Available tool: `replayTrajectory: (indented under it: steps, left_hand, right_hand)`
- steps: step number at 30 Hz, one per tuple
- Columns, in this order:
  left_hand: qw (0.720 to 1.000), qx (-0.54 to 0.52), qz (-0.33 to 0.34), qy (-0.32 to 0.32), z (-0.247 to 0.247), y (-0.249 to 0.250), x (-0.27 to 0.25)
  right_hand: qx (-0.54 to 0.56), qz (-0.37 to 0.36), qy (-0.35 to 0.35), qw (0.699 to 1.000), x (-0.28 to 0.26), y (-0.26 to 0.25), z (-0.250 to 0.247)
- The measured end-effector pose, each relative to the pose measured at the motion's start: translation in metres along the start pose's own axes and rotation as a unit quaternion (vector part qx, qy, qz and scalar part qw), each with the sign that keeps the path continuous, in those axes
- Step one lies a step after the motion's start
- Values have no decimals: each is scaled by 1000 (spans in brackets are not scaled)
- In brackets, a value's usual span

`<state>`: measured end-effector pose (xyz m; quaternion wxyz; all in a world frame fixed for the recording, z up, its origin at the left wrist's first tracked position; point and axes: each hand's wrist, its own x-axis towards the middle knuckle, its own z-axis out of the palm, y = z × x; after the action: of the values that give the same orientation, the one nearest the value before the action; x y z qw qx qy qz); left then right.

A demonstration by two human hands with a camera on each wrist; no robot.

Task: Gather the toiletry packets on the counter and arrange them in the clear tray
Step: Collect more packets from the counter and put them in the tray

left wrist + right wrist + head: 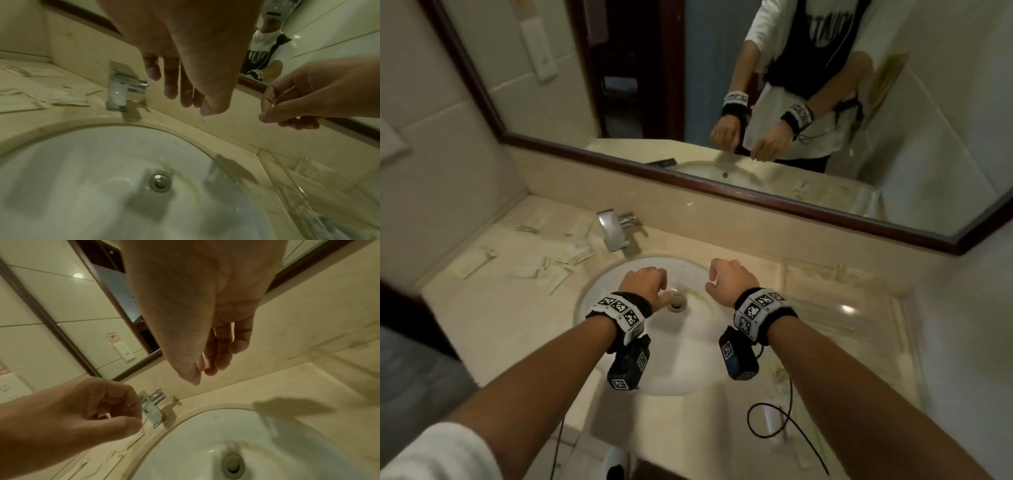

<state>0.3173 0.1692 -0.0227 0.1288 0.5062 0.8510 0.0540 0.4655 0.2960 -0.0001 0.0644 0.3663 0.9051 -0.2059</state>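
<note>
No brand or label can be read on anything: the print on the packets [541,270] is too small and blurred, and the mirrored lettering on the person's dark vest in the mirror [722,102] is cut off and not legible. The wristbands carry black-and-white square code markers, no words.

At the left end of the table [493,329], between the back edge and the sink's left rim, the pale packets lie scattered flat, several overlapping, just left of the chrome tap [614,231]. The tap stands at the back edge behind the sink [688,363].

The left hand [645,282] hangs over the sink's bowl, near the drain [676,301], its fingers loosely curled downward. Its grip is narrow and relaxed and holds nothing; it touches nothing.

The right hand [729,279] hangs over the bowl's right half, well apart from the left hand. Its fingers [273,99] curl in toward the thumb, a loose, narrow grip with nothing in it.

The clear tray [893,298] sits on the right end of the table, beside the sink's right rim. What it holds cannot be made out through the glare.
</note>
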Motion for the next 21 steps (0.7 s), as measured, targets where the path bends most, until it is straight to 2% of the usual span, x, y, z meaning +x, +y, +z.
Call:
replayTrajectory:
  steps: [4,11,21]
  left_hand:
    - [1000,-6,-21,19,-13,-58,-8]
    - [998,-15,-62,6,-33,-146,-10]
    - [991,-25,-123,-36,-21,-269,-6]
  right_hand:
    - [-11,-23,-1,1000,19,-56,11]
    - [-18,-47,-10,999,60,-145,38]
    - [-23,-102,-47,993,119,-233,91]
